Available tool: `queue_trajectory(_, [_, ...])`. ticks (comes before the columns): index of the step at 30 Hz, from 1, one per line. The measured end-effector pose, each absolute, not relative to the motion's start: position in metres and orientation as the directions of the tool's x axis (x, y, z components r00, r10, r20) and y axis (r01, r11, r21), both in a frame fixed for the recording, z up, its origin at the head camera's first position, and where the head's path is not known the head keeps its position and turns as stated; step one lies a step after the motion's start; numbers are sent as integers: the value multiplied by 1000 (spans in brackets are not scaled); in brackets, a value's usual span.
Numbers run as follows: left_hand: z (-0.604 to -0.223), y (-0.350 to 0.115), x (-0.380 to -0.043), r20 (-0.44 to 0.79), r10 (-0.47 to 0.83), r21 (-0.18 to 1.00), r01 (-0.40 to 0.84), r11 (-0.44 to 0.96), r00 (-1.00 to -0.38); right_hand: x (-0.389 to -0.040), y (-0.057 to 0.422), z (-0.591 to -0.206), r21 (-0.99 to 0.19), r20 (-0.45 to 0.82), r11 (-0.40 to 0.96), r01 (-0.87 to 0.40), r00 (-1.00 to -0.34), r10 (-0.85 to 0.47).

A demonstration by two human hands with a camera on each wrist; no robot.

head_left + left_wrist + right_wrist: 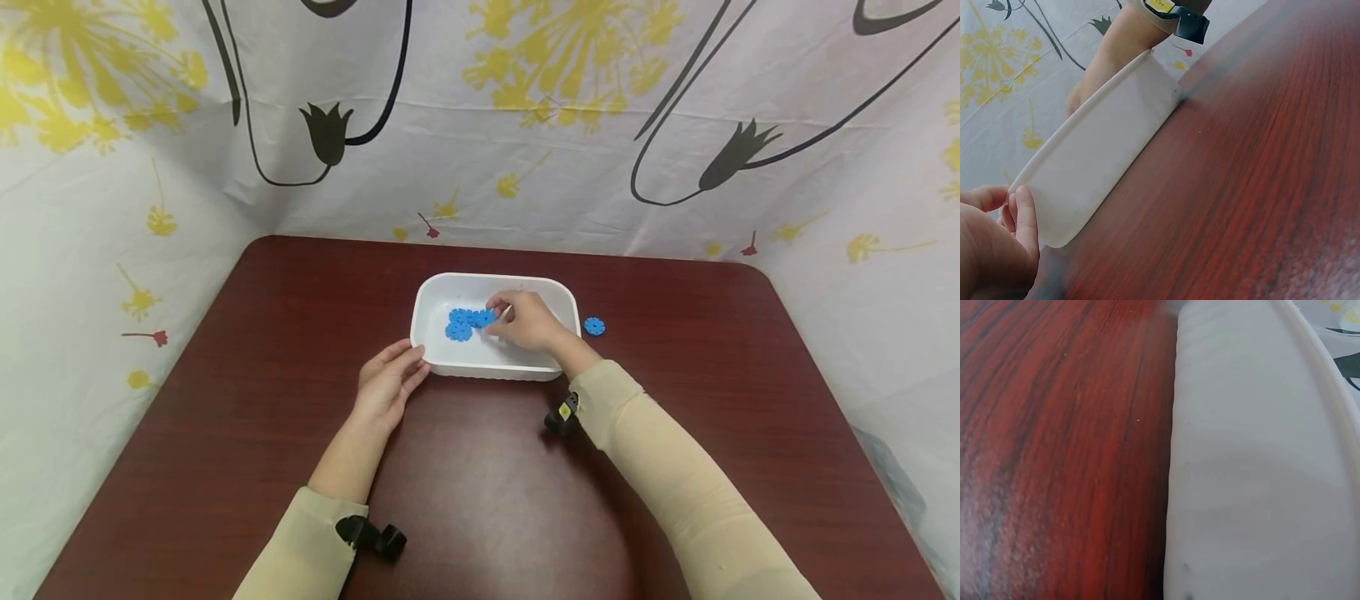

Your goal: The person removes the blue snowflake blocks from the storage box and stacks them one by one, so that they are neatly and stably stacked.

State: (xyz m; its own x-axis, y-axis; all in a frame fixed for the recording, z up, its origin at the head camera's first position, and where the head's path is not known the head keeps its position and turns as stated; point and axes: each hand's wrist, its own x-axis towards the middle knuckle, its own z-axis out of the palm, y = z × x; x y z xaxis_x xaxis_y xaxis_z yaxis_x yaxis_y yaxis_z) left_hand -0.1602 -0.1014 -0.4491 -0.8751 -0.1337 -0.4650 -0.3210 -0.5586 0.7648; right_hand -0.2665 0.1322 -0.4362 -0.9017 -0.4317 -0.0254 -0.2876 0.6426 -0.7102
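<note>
A white plastic basin (495, 371) stands on the table. Its near left corner is pinched at the rim by my left hand (386, 387), thumb and fingers on either side of the wall; the left wrist view shows this hand (1000, 231) at the basin's end. Inside, my right hand (527, 320) reaches down with curled fingers and pinches a blue notched plastic disc (484, 317) between thumb and fingertip. More blue discs (458, 331) lie beside it, close together on the basin floor. In the right wrist view, only the basin's outer wall (1254, 456) shows; the hand is hidden.
Another blue disc (594, 326) lies on the tabletop just right of the basin. The dark red wooden table (480, 475) has rounded far corners. A patterned white cloth (420, 192) hangs behind it and on both sides. Black cameras are strapped to both wrists.
</note>
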Motion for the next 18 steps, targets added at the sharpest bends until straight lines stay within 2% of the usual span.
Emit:
queue_trajectory(11, [-449,-102,-160,-464,-131,760,-317,-567,-876,-265,144,-423,-717,75,616,-327,-914,-398])
queue_trajectory(18, [-448,-101,-159,-456,-133,762,-310,-568,-880,-263,155,-414,-719,81,629,-295,-935,-346])
